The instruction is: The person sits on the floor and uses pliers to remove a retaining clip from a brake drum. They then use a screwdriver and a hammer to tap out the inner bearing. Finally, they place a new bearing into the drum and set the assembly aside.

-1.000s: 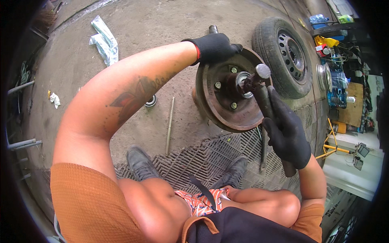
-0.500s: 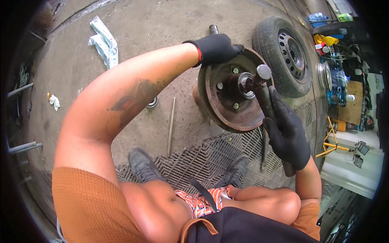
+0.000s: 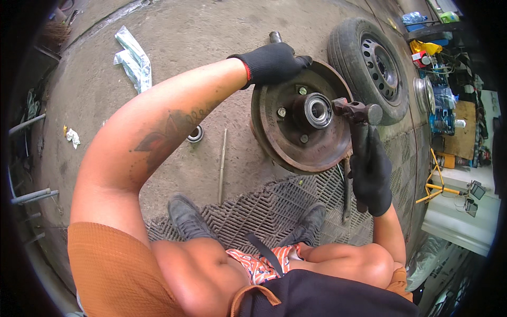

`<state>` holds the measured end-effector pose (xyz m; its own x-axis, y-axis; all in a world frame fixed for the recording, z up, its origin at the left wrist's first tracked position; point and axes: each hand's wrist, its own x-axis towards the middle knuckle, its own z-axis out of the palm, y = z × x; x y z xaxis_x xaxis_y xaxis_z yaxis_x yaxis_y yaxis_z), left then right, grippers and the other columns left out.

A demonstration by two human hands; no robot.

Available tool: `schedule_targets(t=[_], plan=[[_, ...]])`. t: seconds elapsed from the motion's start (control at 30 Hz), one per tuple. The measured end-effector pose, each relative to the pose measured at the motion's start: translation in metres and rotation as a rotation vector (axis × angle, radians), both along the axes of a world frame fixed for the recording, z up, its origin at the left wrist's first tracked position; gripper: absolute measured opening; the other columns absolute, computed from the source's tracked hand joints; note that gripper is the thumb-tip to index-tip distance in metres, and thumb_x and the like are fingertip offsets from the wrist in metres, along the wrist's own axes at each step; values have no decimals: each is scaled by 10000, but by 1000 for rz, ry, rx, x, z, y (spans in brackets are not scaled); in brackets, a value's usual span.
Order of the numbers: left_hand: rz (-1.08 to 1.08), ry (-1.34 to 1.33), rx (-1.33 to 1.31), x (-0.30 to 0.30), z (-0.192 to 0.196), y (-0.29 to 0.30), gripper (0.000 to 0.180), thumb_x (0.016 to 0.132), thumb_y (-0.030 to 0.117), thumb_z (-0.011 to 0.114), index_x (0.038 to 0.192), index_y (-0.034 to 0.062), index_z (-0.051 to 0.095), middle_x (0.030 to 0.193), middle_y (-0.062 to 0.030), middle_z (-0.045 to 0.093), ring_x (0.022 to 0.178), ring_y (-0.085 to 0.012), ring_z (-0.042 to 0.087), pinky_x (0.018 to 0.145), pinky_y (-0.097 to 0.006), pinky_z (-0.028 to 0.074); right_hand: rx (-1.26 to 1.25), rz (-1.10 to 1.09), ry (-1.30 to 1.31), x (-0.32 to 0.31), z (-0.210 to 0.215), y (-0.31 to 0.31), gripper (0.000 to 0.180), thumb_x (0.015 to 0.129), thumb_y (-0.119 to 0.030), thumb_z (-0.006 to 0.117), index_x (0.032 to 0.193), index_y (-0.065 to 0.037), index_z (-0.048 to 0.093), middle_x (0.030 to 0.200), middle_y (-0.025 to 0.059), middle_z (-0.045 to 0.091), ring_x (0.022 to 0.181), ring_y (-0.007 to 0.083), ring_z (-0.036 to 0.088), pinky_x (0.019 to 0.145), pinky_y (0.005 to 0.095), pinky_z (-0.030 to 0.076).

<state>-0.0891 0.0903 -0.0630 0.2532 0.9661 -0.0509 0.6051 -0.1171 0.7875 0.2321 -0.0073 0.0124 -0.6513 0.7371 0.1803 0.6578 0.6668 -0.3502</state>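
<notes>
Black-gloved fingers of the right hand [image 3: 371,171] are wrapped tight round the handle of a hammer [image 3: 358,119], whose long axis runs up from the fist, its head lying level with the hub bearing [image 3: 317,110] and just to the right of it (touching or not, I cannot tell). The left hand [image 3: 272,62], also gloved, clamps the top rim of the rusty brake drum [image 3: 296,124] standing on edge on the concrete floor [image 3: 185,63]. A tyred wheel [image 3: 369,63] lies beyond; a grid mat [image 3: 264,206] sits underfoot.
</notes>
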Motion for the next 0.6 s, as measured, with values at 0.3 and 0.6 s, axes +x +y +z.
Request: schedule_targets(t=[0.3,0.6], plan=[[48,-41,-123,1,3,-1,697,986,586,465,1047,-76,673,949,-311,688,893,-416,687,842,-460,517,134,190,-25,0,3,9,730,811,15,689,1486,-35,416,1184,280,619,979,461,644,789,462,539],[-3,6,-64,4,9,-1,712,983,597,469,1027,-84,675,920,-302,693,864,-412,690,832,-452,523,127,167,-53,6,-13,8,663,832,-13,684,1443,25,429,1167,279,619,975,473,635,817,472,533]])
